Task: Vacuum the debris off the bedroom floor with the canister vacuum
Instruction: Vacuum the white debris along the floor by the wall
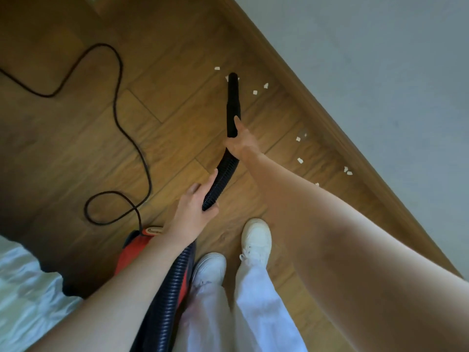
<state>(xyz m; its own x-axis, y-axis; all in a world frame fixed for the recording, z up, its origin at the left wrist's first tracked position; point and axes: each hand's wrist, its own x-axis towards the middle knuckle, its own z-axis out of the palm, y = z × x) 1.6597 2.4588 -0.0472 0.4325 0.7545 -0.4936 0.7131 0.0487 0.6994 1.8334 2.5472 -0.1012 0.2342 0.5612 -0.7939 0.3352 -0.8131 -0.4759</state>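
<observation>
My right hand (239,143) grips the black rigid nozzle tube (233,102) near its lower end. The nozzle tip touches the wooden floor (165,118) beside a white paper scrap (226,78). My left hand (195,207) is closed around the black ribbed hose (223,174) lower down. The hose runs back under my left arm to the red canister vacuum (132,250), which stands by my left foot. Several white scraps (300,160) lie scattered along the skirting board, some near the nozzle tip (255,92).
A black power cord (119,102) snakes in loops across the floor at left. A wooden skirting board (317,102) and pale wall (380,59) run diagonally at right. White bedding (28,295) fills the lower left. My white shoes (255,237) stand on the floor.
</observation>
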